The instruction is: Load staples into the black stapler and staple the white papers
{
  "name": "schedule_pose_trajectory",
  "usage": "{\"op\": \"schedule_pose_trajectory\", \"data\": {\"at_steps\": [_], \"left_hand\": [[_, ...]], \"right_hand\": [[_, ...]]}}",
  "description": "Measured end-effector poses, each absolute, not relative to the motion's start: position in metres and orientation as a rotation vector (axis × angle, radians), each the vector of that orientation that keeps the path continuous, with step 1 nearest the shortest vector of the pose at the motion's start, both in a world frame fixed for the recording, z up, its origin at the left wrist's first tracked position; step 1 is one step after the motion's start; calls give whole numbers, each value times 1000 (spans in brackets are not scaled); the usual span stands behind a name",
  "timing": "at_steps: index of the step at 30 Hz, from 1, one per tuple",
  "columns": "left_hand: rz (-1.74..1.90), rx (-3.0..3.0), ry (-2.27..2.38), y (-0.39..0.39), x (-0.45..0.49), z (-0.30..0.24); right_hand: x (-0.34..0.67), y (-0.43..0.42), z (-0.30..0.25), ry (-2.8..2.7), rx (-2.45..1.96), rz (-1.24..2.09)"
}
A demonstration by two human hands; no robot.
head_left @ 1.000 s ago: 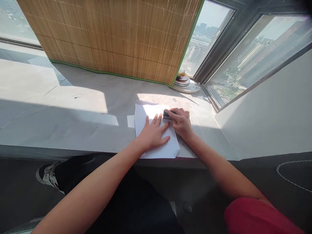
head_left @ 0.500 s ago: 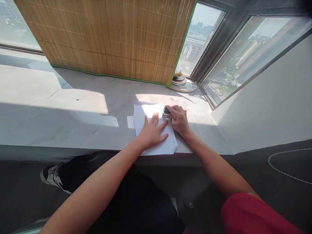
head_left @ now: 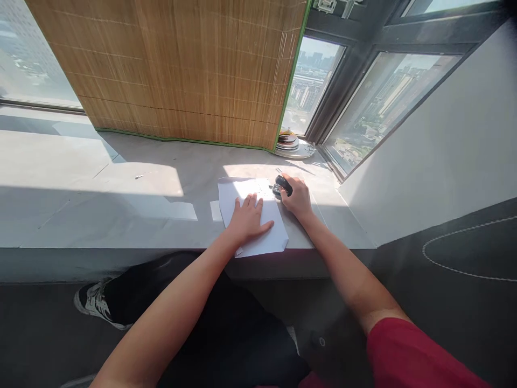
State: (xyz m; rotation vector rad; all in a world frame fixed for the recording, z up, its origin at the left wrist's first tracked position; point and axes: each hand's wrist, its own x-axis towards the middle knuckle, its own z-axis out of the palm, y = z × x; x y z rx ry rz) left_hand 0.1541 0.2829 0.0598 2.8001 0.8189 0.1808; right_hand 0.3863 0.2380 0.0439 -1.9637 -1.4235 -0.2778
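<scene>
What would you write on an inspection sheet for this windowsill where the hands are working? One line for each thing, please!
Surface: pale grey sill, part sunlit, part shaded.
Things in use: white paper, its near edge slightly past the sill's front; dark specks near its far right corner. Black-and-silver tool at its right edge; exact kind unclear.
Clutter: stack of plates in the far right corner; small scrap farther left.
Hands: left hand flat on the paper, fingers spread; right hand has its fingers around the tool.
Cables: one thin looped cord at right; purpose unclear.
Surroundings: slatted blind, window, pale wall.
</scene>
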Motion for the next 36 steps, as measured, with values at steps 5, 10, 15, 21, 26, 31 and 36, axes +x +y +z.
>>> {"op": "schedule_pose_trajectory", "data": {"at_steps": [5, 10, 15, 21, 26, 31, 36], "left_hand": [[419, 2748, 818, 298, 149, 58], [1114, 2313, 972, 329, 130, 62], [1386, 1861, 1186, 350, 100, 64], [1301, 1697, 1317, 348, 84, 68], [1338, 1673, 1295, 345, 84, 69], [1309, 1621, 1226, 340, 84, 71], [1304, 1602, 1235, 339, 83, 74]], "right_hand": [[392, 236, 49, -1265, -2009, -241], [356, 226, 68, -1265, -1924, -273], [284, 230, 67, -1493, -1928, -77], [267, 245, 64, -1569, -1979, -9], [326, 221, 58, -1476, -2003, -83], [382, 193, 48, -1356, -1883, -57], [402, 196, 55, -1418, -1861, 71]]}}
